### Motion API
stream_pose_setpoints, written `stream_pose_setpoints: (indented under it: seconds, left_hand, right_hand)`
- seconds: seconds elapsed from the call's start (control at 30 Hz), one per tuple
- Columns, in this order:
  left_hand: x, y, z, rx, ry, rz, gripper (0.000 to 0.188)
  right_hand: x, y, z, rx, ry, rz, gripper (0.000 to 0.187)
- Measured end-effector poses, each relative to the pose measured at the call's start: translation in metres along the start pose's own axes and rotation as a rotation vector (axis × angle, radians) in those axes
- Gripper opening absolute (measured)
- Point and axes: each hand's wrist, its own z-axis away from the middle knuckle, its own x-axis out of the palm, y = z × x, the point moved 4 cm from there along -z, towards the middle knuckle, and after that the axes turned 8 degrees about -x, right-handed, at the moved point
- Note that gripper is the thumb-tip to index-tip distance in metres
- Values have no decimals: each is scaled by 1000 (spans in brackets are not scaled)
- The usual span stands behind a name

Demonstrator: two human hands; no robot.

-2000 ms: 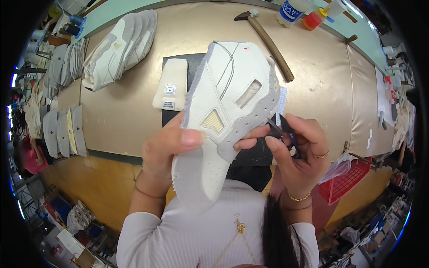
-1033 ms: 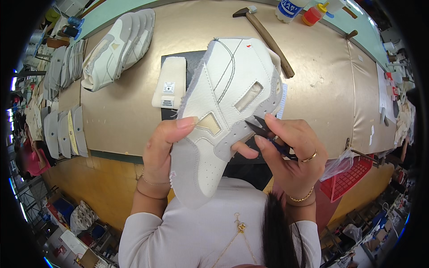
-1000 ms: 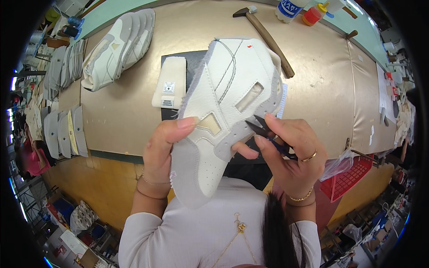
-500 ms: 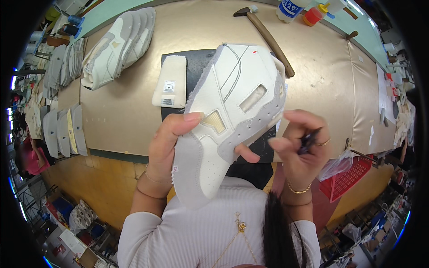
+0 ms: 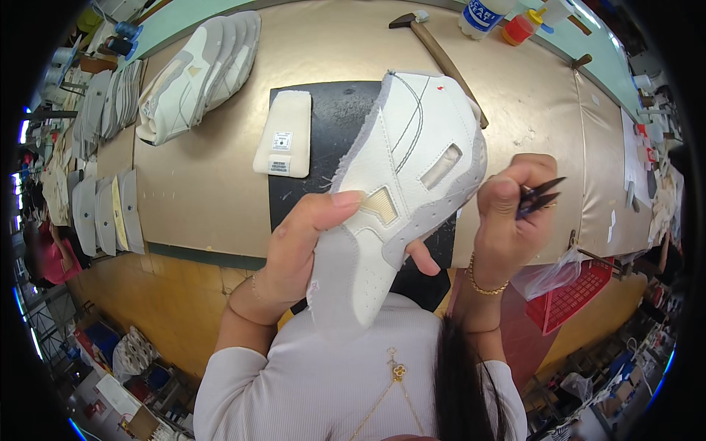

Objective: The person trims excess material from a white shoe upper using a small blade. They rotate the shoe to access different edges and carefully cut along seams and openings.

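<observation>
A white and grey shoe upper [image 5: 412, 162] is held up over the near edge of the table, tilted, with dark stitched lines and two cut-out windows. My left hand [image 5: 301, 239] grips its lower part, thumb on top beside the cream mesh window and a fingertip showing past the far edge. Just right of the upper is my right hand [image 5: 515, 213], fingers curled around small dark thread snips [image 5: 539, 198] whose blades point right. Whether the right fingers also touch the upper's edge is hard to tell.
Under the upper lies a black mat [image 5: 338, 117] with a cream padded tongue [image 5: 285, 136] on it. A hammer [image 5: 445, 62] lies behind. Stacked shoe uppers [image 5: 202, 81] stand far left, grey pieces [image 5: 107, 213] below them. Bottles [image 5: 482, 18] stand far right; a red basket [image 5: 570, 301] is near right.
The upper and my left hand have shifted right. My right hand has moved right and turned, so the snips' blades now show clearly, pointing away from the upper.
</observation>
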Motion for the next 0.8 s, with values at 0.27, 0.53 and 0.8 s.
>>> stream_pose_setpoints:
  seconds: [0.27, 0.53, 0.8]
  left_hand:
    - [-3, -1, -2, 31, -11, 76, 68]
    - [-3, -2, -2, 45, 65, 103, 73]
    - [-2, -5, 0, 65, 122, -110, 66]
  right_hand:
    - [10, -29, -7, -99, -243, 68, 21]
    - [13, -31, -1, -312, -265, 300, 44]
    - [13, -30, 1, -49, -364, 67, 16]
